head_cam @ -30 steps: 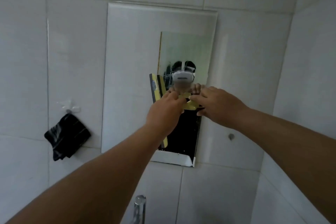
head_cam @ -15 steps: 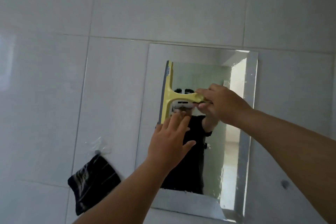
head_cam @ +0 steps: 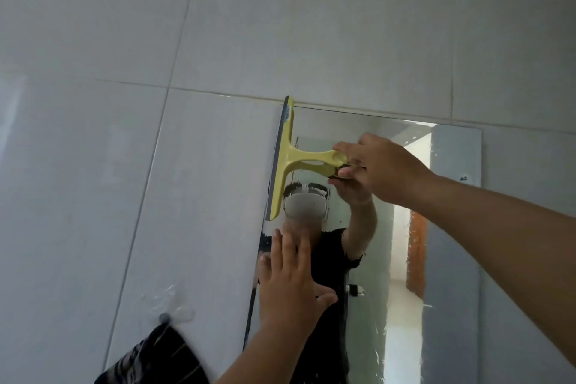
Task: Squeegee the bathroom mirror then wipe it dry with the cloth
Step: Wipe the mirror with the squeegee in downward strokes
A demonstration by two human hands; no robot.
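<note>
A rectangular mirror (head_cam: pixel 448 227) hangs on the white tiled wall. A yellow squeegee (head_cam: pixel 288 162) stands with its blade vertical along the mirror's top left edge, its top end at the upper corner. My right hand (head_cam: pixel 383 165) grips the squeegee's handle. My left hand (head_cam: pixel 290 277) lies flat with fingers spread against the mirror's lower left part, holding nothing. A black cloth with pale stripes (head_cam: pixel 156 358) hangs from a clear wall hook (head_cam: pixel 165 316) left of the mirror.
White wall tiles (head_cam: pixel 218 25) surround the mirror on all sides. The mirror reflects a person in a black shirt and a bright doorway. A small fitting (head_cam: pixel 463 178) sits at the mirror's right edge.
My right hand has swept the squeegee left and up to the mirror's top left corner. My left hand has let go of it and now presses flat on the glass. The view tilted upward.
</note>
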